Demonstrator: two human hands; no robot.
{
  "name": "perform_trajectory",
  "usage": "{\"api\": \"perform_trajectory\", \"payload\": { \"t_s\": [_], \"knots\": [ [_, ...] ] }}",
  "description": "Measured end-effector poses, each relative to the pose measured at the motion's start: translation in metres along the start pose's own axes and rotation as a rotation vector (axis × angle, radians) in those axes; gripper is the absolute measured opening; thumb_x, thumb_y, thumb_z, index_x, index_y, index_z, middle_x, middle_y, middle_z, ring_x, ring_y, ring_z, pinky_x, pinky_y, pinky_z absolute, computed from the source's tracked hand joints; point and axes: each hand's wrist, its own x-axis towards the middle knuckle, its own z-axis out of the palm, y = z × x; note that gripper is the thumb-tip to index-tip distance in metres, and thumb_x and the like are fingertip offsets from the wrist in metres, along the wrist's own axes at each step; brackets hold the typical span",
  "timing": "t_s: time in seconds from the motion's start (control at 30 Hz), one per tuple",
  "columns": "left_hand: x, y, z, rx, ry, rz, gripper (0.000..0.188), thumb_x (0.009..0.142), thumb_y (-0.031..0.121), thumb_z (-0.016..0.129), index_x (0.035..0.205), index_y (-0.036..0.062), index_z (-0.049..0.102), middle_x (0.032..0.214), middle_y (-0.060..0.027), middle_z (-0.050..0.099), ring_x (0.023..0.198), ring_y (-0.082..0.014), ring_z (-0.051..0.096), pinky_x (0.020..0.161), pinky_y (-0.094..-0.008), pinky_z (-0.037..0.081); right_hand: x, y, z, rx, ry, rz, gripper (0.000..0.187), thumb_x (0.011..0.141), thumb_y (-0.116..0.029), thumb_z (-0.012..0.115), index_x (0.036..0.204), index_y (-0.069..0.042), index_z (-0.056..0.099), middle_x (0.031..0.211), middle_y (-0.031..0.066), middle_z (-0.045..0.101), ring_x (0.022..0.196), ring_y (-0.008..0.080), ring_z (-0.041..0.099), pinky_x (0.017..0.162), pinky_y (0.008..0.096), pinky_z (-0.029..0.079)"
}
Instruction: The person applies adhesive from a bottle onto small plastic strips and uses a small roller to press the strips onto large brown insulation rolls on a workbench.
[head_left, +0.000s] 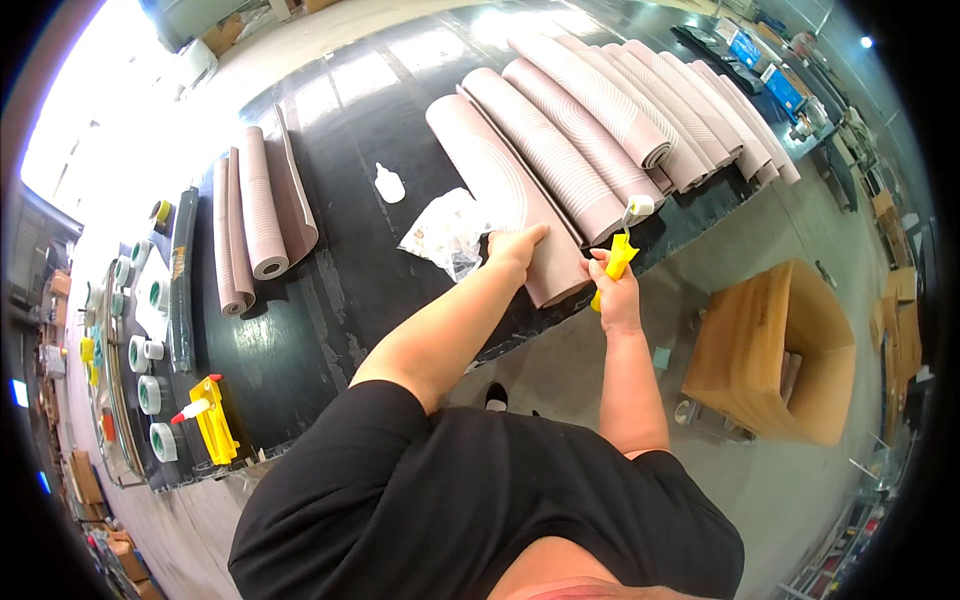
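Observation:
My left hand (513, 250) lies against the left side of a pink rolled mat (480, 155), with a digit stretched out across its surface; the other fingers are partly hidden. In my right hand (618, 293) is a small roller (619, 258) with a yellow handle, gripped closed. Its white head (640, 206) points away from me, just above the near end of the neighbouring rolled mat (545, 155). Left of my left hand, a crumpled clear plastic bag (447, 232) touches the mat. Beyond the bag lies a white squeeze bottle (389, 184).
More rolled mats (590, 85) line the right of the black table (370, 115). Other rolls (264, 205) lie left, near tape rolls (149, 394) and a yellow tool (213, 420). An open cardboard box (745, 345) stands on the floor right of the table edge.

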Motion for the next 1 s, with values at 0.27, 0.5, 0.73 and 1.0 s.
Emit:
{"api": "perform_trajectory", "payload": {
  "t_s": [0.27, 0.5, 0.73, 1.0],
  "knots": [
    [-0.078, 0.008, -0.018, -0.318, -0.284, 0.121, 0.061, 0.084, 0.018, 0.076, 0.131, -0.0045, 0.044, 0.121, -0.0183, 0.06, 0.105, -0.0266, 0.063, 0.09, -0.0399, 0.054, -0.042, -0.022, -0.005, 0.02, -0.2, -0.114, 0.045, 0.091, 0.003, 0.063, 0.135, 0.002, 0.052, 0.142, 0.0125, 0.05, 0.128, 0.0191, 0.048, 0.108, 0.0317, 0.038],
    [-0.163, 0.02, -0.103, -0.372, -0.585, 0.254, 0.063, 0.083, 0.019, 0.076, 0.131, -0.0032, 0.042, 0.116, -0.0147, 0.06, 0.105, -0.0223, 0.061, 0.091, -0.0377, 0.052, -0.117, -0.057, 0.021, 0.608, -0.446, -0.065, 0.052, 0.092, -0.003, 0.06, 0.142, -0.004, 0.048, 0.153, 0.0165, 0.039, 0.141, 0.0262, 0.039, 0.116, 0.0405, 0.032],
    [-0.203, -0.021, -0.266, -0.208, -0.511, 0.464, 0.079, 0.075, 0.023, 0.082, 0.136, -0.0019, 0.039, 0.119, -0.0121, 0.059, 0.11, -0.0212, 0.059, 0.096, -0.0375, 0.049, -0.161, -0.041, 0.099, 0.432, -0.768, 0.215, 0.056, 0.097, -0.009, 0.058, 0.149, -0.001, 0.037, 0.149, 0.0185, 0.044, 0.135, 0.0269, 0.046, 0.108, 0.0398, 0.039],
    [-0.278, -0.034, -0.454, 0.106, -0.311, 0.286, 0.096, 0.065, 0.032, 0.088, 0.139, -0.0055, 0.039, 0.123, -0.0118, 0.059, 0.111, -0.0198, 0.059, 0.095, -0.0354, 0.048, -0.152, -0.001, 0.236, 0.171, -0.769, -0.29, 0.067, 0.088, 0.004, 0.065, 0.149, -0.01, 0.042, 0.154, 0.005, 0.038, 0.132, 0.011, 0.044, 0.099, 0.0262, 0.042]
  ]
}}
